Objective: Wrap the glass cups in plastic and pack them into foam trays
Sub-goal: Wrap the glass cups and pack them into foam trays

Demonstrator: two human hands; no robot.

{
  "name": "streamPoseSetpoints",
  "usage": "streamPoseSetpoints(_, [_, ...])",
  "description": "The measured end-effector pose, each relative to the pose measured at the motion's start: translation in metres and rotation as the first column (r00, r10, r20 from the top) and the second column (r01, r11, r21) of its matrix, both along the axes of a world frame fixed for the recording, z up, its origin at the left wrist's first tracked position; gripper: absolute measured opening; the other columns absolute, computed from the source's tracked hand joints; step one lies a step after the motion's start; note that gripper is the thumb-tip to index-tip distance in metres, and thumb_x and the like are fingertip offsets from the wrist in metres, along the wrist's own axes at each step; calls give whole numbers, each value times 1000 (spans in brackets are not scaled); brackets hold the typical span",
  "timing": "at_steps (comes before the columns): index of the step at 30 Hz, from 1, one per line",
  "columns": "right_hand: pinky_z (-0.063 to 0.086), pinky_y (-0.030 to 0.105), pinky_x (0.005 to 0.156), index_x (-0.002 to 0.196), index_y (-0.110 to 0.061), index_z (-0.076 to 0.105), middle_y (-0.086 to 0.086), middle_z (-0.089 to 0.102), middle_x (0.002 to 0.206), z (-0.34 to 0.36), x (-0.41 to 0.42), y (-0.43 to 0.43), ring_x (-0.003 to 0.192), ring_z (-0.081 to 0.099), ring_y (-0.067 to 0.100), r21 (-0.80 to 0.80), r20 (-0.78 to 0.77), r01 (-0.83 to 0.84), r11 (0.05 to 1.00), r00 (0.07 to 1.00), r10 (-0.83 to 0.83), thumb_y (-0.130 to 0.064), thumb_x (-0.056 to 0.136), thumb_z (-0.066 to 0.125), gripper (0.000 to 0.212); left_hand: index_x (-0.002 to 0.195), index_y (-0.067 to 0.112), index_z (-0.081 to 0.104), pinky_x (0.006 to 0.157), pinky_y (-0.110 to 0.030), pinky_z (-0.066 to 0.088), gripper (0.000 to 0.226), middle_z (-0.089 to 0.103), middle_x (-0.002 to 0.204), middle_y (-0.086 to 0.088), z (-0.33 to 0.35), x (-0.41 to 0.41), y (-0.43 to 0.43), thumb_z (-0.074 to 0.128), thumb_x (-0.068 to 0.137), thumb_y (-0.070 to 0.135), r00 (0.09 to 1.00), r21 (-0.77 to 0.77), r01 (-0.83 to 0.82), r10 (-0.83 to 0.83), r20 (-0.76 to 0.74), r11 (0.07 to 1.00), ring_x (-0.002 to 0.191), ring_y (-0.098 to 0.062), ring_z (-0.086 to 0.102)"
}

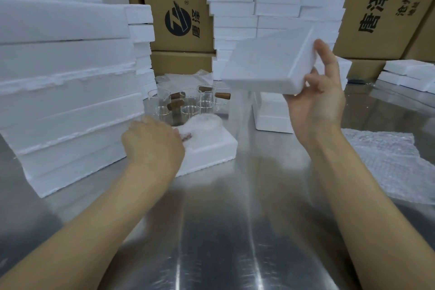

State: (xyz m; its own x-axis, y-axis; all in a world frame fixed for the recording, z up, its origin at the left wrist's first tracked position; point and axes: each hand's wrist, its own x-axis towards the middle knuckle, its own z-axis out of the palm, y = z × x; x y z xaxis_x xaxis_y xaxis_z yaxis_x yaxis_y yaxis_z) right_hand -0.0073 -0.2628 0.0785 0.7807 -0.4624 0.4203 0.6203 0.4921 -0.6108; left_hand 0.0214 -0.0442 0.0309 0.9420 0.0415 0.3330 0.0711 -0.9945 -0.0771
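White foam tray [268, 63], clear cups [204, 97] w/ brown handles [223, 95], silver table [235, 219].

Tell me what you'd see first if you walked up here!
The right hand holds a white square foam slab up in the air, right of centre. Lower left, the left hand rests at a plastic-wrapped cup in a white foam tray on the shiny metal table, with clear glass cups with brown wooden handles behind.

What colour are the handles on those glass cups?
Brown, like wood. The handles stand out against the clear glass cups in the head view.
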Motion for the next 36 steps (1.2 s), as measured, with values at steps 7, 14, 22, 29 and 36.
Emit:
streamPoseSetpoints(7, [51,42,95,127,-7,56,13,65,122,-14,16,1,111,64,29,303,-213,-218,928,933,289,-24,94,57,37,118,13,57,81,-36,36,46,55,116,-10,-18,-2,-9,21,105,39,997,111,67,-70,24,992,108,-28,50])
streamPoseSetpoints(14, [54,29,63,88,-7,53,11,64,86,-27,22,0,73,63,26,340,-426,-178,923,846,320,-13,88,47,9,132,9,42,96,-40,29,43,49,131,-10,-27,11,-16,28,102,37,939,-308,341,-335,74,888,122,-29,45])
streamPoseSetpoints(22, [40,23,53,84,-16,48,2,53,77,-32,24,2,65,52,18,-107,-649,-114,988,761,17,-21,87,44,7,111,34,69,101,-34,42,35,70,115,8,-14,24,-15,37,97,26,849,-951,205,-441,290,-231,105,-9,65])
streamPoseSetpoints(29, [47,32,72,95,-22,52,-3,54,89,-19,15,-7,79,54,18,-698,-612,-211,685,671,-418,-39,85,46,20,100,39,66,110,-43,36,49,66,120,10,-20,30,-11,48,65,69,841,-988,141,-520,150,-57,115,-14,59])
streamPoseSetpoints(36, [60,44,74,123,-18,49,7,57,113,-16,0,-22,78,70,31,-722,-690,-483,496,556,-464,-59,81,48,59,92,40,68,103,-31,40,54,68,107,18,-14,28,-4,34,79,80,845,-978,155,-532,57,142,109,-8,61])
